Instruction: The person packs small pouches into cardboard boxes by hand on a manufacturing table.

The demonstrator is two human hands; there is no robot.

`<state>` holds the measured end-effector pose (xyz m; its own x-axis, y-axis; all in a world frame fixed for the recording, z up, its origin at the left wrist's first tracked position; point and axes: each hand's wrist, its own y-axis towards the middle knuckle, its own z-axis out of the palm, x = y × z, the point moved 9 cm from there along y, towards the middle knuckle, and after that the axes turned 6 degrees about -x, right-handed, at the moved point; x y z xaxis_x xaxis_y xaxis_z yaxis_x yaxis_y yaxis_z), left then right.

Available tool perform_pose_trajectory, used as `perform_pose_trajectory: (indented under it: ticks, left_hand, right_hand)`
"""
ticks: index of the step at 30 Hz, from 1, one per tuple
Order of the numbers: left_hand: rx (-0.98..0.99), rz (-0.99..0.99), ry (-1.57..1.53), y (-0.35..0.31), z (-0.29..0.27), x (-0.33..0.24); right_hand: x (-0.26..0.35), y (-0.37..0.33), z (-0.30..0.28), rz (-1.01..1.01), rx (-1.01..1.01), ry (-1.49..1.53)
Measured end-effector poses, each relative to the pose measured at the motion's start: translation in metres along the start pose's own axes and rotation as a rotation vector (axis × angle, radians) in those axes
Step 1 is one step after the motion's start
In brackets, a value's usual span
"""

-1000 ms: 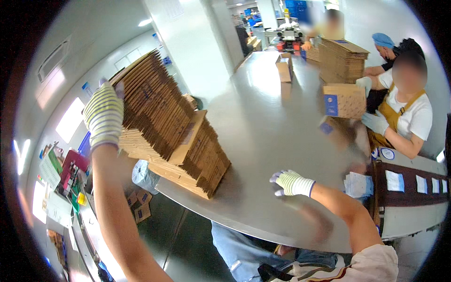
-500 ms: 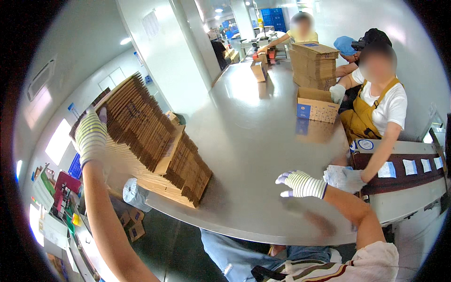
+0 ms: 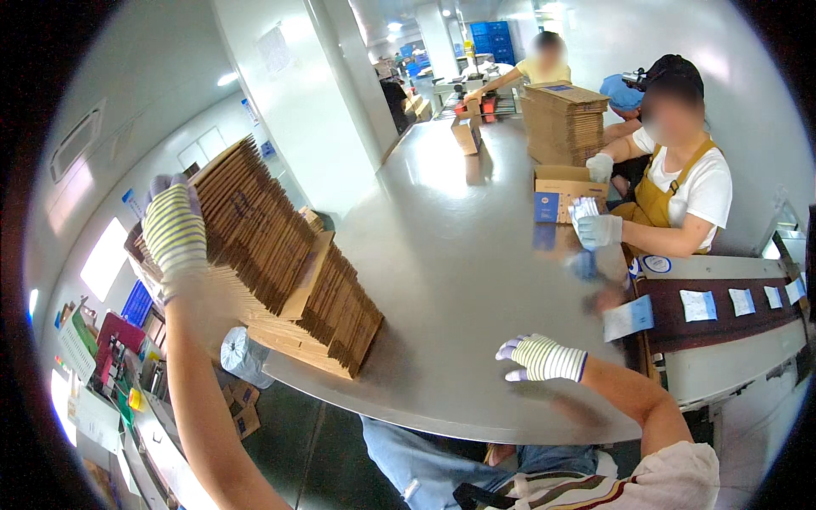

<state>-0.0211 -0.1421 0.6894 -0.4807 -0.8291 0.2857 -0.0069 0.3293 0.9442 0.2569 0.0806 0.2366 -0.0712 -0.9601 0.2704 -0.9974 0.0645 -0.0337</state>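
My left hand (image 3: 174, 228), in a striped glove with greyish fingertips, is at the upper left end of a tall leaning stack of flattened cardboard boxes (image 3: 255, 225). Its fingers bend over the top edge and close on a flattened box; the fingertips are partly hidden. More flattened boxes (image 3: 340, 310) lean below, at the left edge of the metal table (image 3: 442, 280). My right hand (image 3: 544, 357), gloved alike, hovers over the near right of the table, fingers and thumb apart, holding nothing.
Across the table a co-worker (image 3: 680, 178) holds white packets (image 3: 585, 212) beside an open printed carton (image 3: 557, 187). A belt (image 3: 714, 336) carries packets at the right, one packet (image 3: 627, 319) overhanging its end. A box stack (image 3: 561, 127) and another person (image 3: 544, 64) are farther back.
My left hand has shifted slightly right and up along the stack's end. My right hand stays nearly still. The co-worker's hand has lifted packets from the belt end to the carton.
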Motion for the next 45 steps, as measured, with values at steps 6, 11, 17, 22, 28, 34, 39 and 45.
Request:
perform_pose_trajectory:
  ticks: [6,11,17,22,28,34,39,45]
  left_hand:
    - [0.016,-0.028,0.103,0.001,0.005,-0.01]
    - [0.271,0.007,0.156,-0.01,0.041,0.004]
    - [0.213,0.133,0.204,0.0,0.022,-0.008]
    - [0.104,-0.017,0.178,-0.004,0.017,0.011]
    - [0.225,-0.031,0.154,-0.001,0.024,0.008]
    - [-0.084,0.094,-0.106,-0.001,-0.028,-0.026]
    - [-0.318,0.253,-0.653,-0.045,-0.133,-0.137]
    - [-0.305,0.056,-1.093,-0.109,-0.18,-0.13]
  right_hand:
    - [0.001,-0.007,-0.018,0.025,-0.071,0.046]
    - [-0.003,-0.01,-0.005,0.025,-0.056,0.07]
    - [0.006,-0.005,0.001,0.005,-0.051,0.073]
    - [0.003,-0.004,0.002,0.018,-0.026,0.062]
    - [-0.005,-0.007,0.012,-0.005,-0.072,0.075]
    - [0.008,0.004,0.01,-0.01,-0.055,0.096]
    - [0.003,0.002,-0.031,0.039,-0.256,0.353]
    - [-0.083,-0.001,-0.066,0.221,-1.007,1.355]
